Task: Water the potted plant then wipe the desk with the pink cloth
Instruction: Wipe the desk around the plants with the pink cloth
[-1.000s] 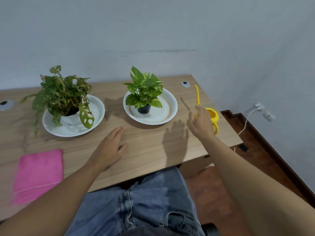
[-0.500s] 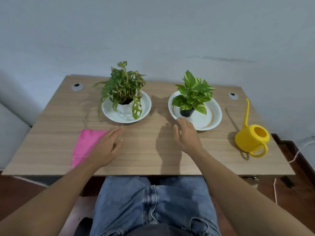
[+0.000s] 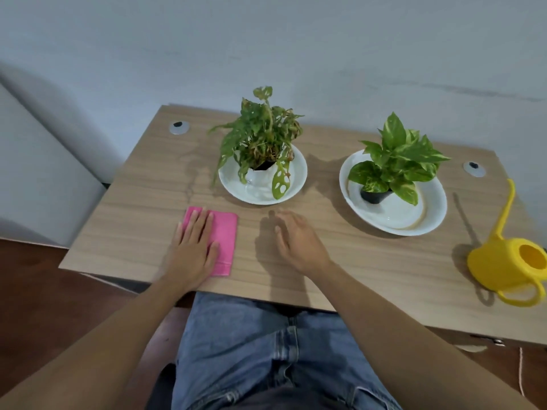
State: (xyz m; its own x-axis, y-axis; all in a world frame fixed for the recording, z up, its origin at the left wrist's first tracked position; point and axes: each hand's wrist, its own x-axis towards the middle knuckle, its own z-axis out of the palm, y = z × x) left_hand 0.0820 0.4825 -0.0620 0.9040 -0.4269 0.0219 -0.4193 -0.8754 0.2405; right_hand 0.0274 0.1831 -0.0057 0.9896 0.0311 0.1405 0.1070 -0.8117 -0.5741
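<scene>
A folded pink cloth lies on the wooden desk near its front edge. My left hand rests flat on the cloth's left half, fingers straight and together. My right hand hovers just above the desk to the right of the cloth, fingers loosely spread, holding nothing. A droopy plant in a white pot stands on a white plate behind the cloth. A bright green plant in a black pot stands on a second white plate. The yellow watering can sits at the desk's right end.
Two round cable grommets sit in the desk's back corners. A grey wall runs behind the desk. A pale block stands left of the desk over a dark wooden floor. My jeans-clad lap is under the front edge.
My left hand has slid left onto the pink cloth. My right hand left the watering can and moved left to the desk's middle. The view has swung left.
</scene>
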